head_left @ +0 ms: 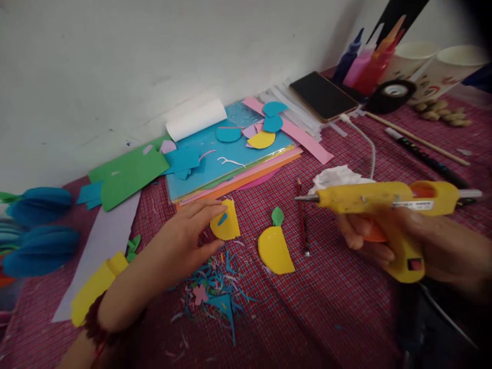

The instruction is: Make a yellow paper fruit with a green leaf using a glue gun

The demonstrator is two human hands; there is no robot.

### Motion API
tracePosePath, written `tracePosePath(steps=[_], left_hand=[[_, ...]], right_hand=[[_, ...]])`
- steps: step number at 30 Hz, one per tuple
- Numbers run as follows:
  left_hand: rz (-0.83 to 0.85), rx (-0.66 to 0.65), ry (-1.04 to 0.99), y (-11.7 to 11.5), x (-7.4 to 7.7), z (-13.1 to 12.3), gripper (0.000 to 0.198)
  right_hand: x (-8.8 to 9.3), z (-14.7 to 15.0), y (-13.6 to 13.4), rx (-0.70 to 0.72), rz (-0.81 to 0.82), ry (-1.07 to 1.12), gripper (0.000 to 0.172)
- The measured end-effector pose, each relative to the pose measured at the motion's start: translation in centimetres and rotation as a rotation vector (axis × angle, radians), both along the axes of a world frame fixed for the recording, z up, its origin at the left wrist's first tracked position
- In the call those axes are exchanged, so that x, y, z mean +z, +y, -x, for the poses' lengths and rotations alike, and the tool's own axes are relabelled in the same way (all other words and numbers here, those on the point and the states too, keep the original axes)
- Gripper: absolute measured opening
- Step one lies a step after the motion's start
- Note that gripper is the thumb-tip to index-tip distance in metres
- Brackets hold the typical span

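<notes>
My left hand (180,241) pinches a folded yellow paper piece (226,221) between thumb and fingers; the piece carries a small blue sliver. My right hand (407,241) grips a yellow hot glue gun (384,200), a finger on its orange trigger, the metal nozzle pointing left above the cloth. Between the hands lies a yellow paper half-circle with a green leaf (274,246) on the red checked tablecloth (338,307). A red pencil (302,220) lies just under the nozzle.
Blue paper scraps (219,292) litter the cloth near my left hand. A stack of coloured sheets (230,159), green paper (130,177) and a white roll sit by the wall. A phone (323,95), black tape (392,95), paint bottles (365,61), paper cups and blue paper balls (38,241) surround the area.
</notes>
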State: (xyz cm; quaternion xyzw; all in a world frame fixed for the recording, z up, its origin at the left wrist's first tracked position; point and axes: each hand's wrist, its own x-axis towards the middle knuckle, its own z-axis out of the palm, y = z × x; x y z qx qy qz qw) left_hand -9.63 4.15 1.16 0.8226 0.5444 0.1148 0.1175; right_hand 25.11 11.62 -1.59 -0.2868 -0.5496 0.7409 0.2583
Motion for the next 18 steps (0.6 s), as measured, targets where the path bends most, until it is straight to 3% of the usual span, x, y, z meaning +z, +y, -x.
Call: tracePosePath(steps=[5, 18], left_hand=[[0.087, 0.052, -0.027, 0.1, -1.5, -0.8, 0.055], [0.118, 0.049, -0.167, 0.8, -1.4, 0.4, 0.037]], right_hand=[[-0.4, -0.7, -0.2, 0.027, 0.056, -0.019, 0.042], [-0.7, -0.5, -0.2, 0.052, 0.025, -0.078, 0.046]])
